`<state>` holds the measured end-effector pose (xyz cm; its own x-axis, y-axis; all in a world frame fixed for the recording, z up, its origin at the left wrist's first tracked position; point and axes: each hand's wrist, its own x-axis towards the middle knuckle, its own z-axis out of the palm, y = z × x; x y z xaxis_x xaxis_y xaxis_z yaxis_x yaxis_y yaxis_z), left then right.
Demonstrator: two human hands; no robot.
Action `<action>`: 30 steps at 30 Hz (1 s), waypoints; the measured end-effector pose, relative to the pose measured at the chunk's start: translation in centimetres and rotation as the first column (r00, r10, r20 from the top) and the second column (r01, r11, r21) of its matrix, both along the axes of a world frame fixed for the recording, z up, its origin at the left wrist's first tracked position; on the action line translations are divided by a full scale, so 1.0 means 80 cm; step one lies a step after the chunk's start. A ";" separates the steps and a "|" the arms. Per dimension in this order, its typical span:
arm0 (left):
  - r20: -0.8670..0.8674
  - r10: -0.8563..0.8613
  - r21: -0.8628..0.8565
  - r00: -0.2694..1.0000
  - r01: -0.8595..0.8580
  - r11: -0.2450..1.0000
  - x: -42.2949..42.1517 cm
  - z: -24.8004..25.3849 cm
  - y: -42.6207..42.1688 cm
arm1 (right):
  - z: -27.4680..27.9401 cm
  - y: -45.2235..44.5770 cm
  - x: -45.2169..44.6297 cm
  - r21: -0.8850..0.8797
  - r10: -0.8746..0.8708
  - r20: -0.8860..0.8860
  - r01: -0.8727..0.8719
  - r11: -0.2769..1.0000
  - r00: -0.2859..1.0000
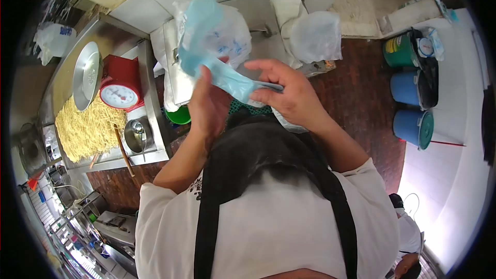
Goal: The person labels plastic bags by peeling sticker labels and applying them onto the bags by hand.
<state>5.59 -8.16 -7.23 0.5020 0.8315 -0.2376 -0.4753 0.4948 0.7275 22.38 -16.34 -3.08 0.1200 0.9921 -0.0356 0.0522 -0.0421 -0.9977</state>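
A thin light-blue plastic bag [235, 83] stretches between my two hands, its loose upper part rising to the upper left. My left hand [209, 98] is at the bag's left side, thumb up and fingers partly hidden behind the plastic; whether it grips the bag is unclear. On the right, my right hand [289, 93] pinches the bag's end between thumb and fingers. Behind the blue bag, a clear plastic bag with blue print [232, 41] rests on the metal worktop [253, 5]. Another whitish plastic bag [316, 36] sits at the worktop's right end.
At left, a steel counter [116, 163] bears a heap of yellow noodles [85, 129], a red scale [120, 85] with a metal pan [88, 76], and a steel pot [138, 134]. Lidded buckets [408, 89] line the right wall. Another person [409, 235] is at lower right.
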 end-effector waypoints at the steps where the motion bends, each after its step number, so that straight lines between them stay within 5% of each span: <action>1: 0.020 -0.106 0.027 0.994 0.106 0.994 -0.017 -0.008 -0.011 | 0.005 0.005 -0.011 -0.026 0.034 0.001 -0.034 0.999 0.999; 2: 0.035 -0.212 0.055 0.977 0.210 0.976 -0.032 -0.011 -0.020 | 0.007 0.009 -0.020 -0.054 0.067 0.001 -0.067 0.996 0.998; 5: -0.053 -0.103 -0.085 0.993 0.098 0.992 -0.046 -0.002 -0.026 | 0.001 0.012 -0.041 -0.110 0.173 0.204 -0.153 0.982 0.964; 8: -0.069 -0.101 -0.139 0.993 0.091 0.986 -0.060 0.002 -0.015 | -0.017 0.023 -0.057 0.237 0.012 0.445 -0.130 0.963 0.895; 11: -0.042 -0.136 -0.230 0.990 0.123 0.965 -0.072 0.005 -0.015 | -0.019 0.027 -0.056 0.297 0.071 0.569 -0.285 0.911 0.820; 22: 0.139 -0.171 -0.306 0.975 0.207 0.929 -0.086 -0.015 0.003 | -0.020 0.040 -0.071 0.325 0.013 0.492 -0.197 0.925 0.870; 23: 0.069 -0.098 -0.302 0.993 0.114 0.946 -0.085 -0.017 0.004 | -0.021 0.042 -0.070 0.335 0.001 0.487 -0.188 0.923 0.874; 26: -0.051 0.217 -0.217 0.975 -0.223 0.950 -0.084 -0.020 0.016 | -0.003 0.038 -0.065 0.301 -0.005 0.371 -0.115 0.947 0.929; 28: 0.013 0.505 -0.121 0.863 -0.500 0.857 -0.097 -0.032 0.052 | -0.022 0.040 -0.056 0.232 -0.040 -0.018 0.043 0.972 0.999; 30: 0.064 0.541 0.163 0.839 -0.543 0.823 -0.136 -0.044 0.111 | -0.039 0.041 -0.045 0.106 -0.107 -0.310 0.146 0.983 0.945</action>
